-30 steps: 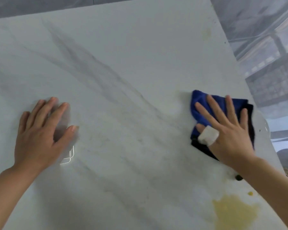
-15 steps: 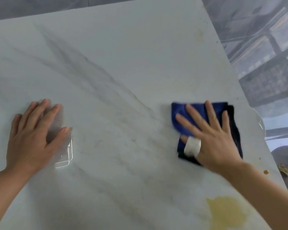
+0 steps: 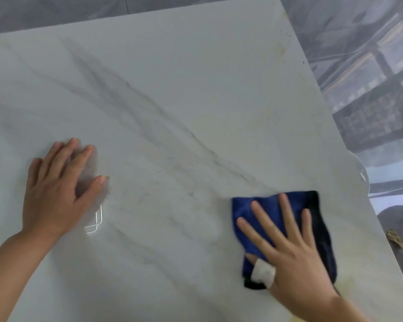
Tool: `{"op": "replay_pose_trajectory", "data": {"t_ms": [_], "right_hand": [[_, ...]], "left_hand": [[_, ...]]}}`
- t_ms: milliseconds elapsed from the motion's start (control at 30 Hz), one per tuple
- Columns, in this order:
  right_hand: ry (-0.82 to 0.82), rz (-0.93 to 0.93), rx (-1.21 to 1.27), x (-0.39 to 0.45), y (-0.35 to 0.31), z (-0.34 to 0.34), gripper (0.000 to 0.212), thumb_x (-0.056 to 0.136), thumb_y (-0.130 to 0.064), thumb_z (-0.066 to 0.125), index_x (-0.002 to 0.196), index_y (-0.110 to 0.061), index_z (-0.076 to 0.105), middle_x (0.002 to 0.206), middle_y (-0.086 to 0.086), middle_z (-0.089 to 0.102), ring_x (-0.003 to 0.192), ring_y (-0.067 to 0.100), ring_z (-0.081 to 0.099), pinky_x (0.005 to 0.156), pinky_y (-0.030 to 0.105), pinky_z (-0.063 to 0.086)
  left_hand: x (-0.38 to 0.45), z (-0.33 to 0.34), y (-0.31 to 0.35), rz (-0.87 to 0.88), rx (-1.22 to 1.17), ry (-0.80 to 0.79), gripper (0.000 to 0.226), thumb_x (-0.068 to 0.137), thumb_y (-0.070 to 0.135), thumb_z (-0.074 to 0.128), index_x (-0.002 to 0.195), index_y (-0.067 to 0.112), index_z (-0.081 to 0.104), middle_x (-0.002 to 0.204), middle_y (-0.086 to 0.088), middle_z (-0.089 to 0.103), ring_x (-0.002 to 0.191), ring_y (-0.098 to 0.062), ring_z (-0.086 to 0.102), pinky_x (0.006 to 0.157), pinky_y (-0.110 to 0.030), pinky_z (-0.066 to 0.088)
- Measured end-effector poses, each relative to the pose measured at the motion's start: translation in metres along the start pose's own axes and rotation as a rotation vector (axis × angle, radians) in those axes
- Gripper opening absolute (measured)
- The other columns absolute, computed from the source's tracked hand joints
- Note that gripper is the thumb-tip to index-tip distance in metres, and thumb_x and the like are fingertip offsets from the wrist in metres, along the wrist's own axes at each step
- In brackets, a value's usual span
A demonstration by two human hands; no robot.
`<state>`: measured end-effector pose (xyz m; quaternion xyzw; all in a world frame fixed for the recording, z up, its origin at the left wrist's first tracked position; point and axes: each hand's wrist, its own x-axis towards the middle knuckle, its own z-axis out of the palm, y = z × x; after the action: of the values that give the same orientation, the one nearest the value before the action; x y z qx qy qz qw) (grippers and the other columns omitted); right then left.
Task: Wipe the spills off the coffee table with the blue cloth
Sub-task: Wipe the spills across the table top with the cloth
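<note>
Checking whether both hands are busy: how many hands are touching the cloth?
1. The right hand presses flat on the blue cloth; the left hand rests apart on the table.

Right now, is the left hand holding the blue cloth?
No, the left hand lies flat on the bare table, while the right hand presses the blue cloth with straight fingers.

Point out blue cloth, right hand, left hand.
blue cloth [image 3: 243, 209]: head view, bare upper-left corner.
right hand [image 3: 296, 256]: head view, back of hand, pressing on cloth.
left hand [image 3: 52, 194]: head view, back of hand.
</note>
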<state>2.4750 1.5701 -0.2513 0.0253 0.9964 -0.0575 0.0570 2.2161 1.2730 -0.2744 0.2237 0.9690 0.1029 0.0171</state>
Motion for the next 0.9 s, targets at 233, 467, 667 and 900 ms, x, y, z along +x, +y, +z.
{"op": "replay_pose_trajectory", "data": {"t_ms": [233,467,667,900], "right_hand": [[-0.115,-0.057,-0.047,0.025,-0.042,0.002,0.088,0.067,-0.047,0.068,0.143,-0.032,0.027,0.151,-0.001,0.024,0.137,0.044,0.016,0.100,0.065,0.017],[-0.136,-0.029,-0.095,0.023,-0.045,-0.005,0.082,0.073,-0.046,0.070,0.143,-0.030,0.031,0.150,0.001,0.033,0.135,0.046,0.024,0.100,0.068,0.028],[-0.132,-0.006,-0.047,0.022,-0.040,0.003,0.066,0.095,-0.046,0.037,0.144,-0.042,-0.007,0.155,-0.009,-0.006,0.142,0.039,-0.012,0.111,0.063,0.000],[-0.137,-0.005,0.006,0.021,-0.036,0.005,0.069,0.097,-0.036,0.036,0.136,-0.049,-0.020,0.148,-0.019,-0.022,0.138,0.029,-0.029,0.108,0.054,-0.018]], "left_hand": [[-0.002,0.000,0.001,0.019,-0.002,0.030,0.064,0.081,0.057,0.035,0.135,0.023,0.043,0.149,-0.005,0.035,0.140,-0.024,0.023,0.110,-0.040,0.014],[-0.005,-0.011,0.007,0.010,-0.019,-0.002,0.074,0.079,0.063,0.028,0.139,0.022,0.040,0.152,-0.005,0.030,0.142,-0.025,0.018,0.113,-0.047,0.014],[-0.057,-0.029,0.040,0.090,-0.145,-0.005,0.069,0.085,0.055,0.031,0.138,0.012,0.042,0.150,-0.011,0.034,0.141,-0.028,0.024,0.112,-0.052,0.020],[-0.166,-0.019,0.078,0.187,-0.140,-0.110,0.068,0.093,0.057,0.020,0.131,0.011,0.052,0.142,-0.008,0.043,0.134,-0.024,0.030,0.108,-0.046,0.021]]}}
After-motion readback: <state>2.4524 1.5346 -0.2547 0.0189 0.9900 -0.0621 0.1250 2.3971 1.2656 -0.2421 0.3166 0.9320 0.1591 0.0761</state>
